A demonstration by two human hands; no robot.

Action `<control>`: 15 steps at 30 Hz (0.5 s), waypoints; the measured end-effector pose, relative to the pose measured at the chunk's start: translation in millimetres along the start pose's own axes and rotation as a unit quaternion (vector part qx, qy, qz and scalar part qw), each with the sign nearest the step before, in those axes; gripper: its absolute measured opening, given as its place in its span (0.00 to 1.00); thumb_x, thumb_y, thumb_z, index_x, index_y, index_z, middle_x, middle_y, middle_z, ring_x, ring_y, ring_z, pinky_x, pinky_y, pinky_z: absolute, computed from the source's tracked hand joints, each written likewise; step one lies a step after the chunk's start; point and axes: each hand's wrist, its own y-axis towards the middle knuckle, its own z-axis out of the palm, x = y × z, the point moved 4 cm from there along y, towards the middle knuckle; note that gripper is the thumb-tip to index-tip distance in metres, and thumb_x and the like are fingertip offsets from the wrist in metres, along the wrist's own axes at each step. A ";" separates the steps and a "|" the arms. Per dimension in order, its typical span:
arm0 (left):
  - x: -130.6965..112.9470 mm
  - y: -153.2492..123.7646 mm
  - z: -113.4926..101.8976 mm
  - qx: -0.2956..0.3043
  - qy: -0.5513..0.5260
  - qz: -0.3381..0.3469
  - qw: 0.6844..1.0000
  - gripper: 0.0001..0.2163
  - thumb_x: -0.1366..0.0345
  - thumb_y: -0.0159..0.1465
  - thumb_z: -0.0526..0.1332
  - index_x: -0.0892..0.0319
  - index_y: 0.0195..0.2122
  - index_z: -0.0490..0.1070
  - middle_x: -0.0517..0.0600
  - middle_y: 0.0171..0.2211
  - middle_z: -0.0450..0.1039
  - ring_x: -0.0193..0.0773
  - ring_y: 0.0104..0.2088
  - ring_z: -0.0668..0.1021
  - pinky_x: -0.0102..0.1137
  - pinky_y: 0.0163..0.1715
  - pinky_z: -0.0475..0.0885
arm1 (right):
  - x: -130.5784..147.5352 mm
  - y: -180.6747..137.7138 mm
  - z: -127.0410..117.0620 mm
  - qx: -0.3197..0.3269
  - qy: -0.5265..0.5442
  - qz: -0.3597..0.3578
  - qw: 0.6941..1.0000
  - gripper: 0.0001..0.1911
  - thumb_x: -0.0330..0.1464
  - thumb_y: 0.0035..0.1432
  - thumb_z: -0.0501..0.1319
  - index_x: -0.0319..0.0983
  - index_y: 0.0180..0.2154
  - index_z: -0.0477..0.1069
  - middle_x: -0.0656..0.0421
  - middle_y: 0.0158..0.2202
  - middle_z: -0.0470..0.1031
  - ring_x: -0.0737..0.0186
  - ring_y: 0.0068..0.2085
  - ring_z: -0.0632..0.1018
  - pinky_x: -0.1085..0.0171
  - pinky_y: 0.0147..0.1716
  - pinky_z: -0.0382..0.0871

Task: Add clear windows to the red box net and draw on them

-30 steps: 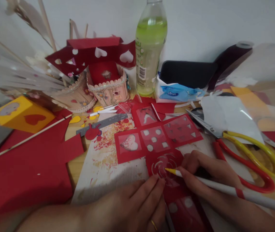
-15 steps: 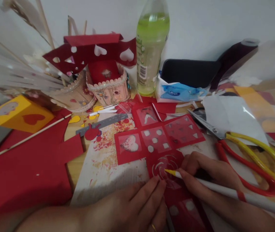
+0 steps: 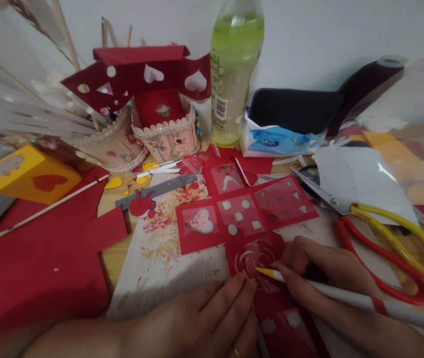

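Note:
In my right hand is a white marker pen with a yellow tip and a red band. Its tip meets the swirl-patterned panel of a cross-shaped red paper cutout. My left hand lies flat on that same panel, fingers stretched out and close together, with a ring on one finger. Clear film covers the cutout's panels, which have a heart, dots, squares and triangles cut through them. A stained white board lies beneath. Part of the lowest panel is hidden by my left hand.
Red-and-yellow-handled scissors lie at the right, near my right hand. At the back stand a green drink bottle, a tissue pack and decorated stick baskets. Red paper and a yellow box are at left.
The marker's yellow tip has shifted slightly right and down on the swirl panel. My left hand stays in place. The view has tilted a little.

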 end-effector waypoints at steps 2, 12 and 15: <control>0.6 0.3 -0.4 0.002 -0.001 -0.004 1.000 0.14 0.69 0.68 0.48 0.61 0.49 0.69 0.52 0.50 0.73 0.38 0.48 0.75 0.31 0.45 0.68 | -0.4 -0.1 -0.5 -0.003 0.001 0.007 1.000 0.11 0.30 0.56 0.52 0.42 0.22 0.59 0.63 0.18 0.69 0.67 0.19 0.69 0.69 0.17 0.63; 0.0 0.8 2.3 0.010 -0.003 -0.018 1.000 0.13 0.69 0.68 0.49 0.58 0.49 0.70 0.48 0.50 0.73 0.37 0.49 0.75 0.31 0.46 0.67 | -5.2 -1.5 1.9 0.000 0.010 -0.010 1.000 0.11 0.30 0.58 0.52 0.42 0.23 0.58 0.64 0.19 0.67 0.68 0.20 0.68 0.69 0.17 0.63; 0.7 0.2 2.1 0.006 -0.003 -0.010 1.000 0.13 0.68 0.68 0.50 0.58 0.49 0.69 0.49 0.50 0.73 0.37 0.48 0.75 0.31 0.45 0.67 | -6.1 -3.9 -1.7 -0.030 0.014 -0.006 0.999 0.12 0.31 0.58 0.52 0.42 0.23 0.57 0.64 0.19 0.66 0.68 0.20 0.68 0.70 0.17 0.62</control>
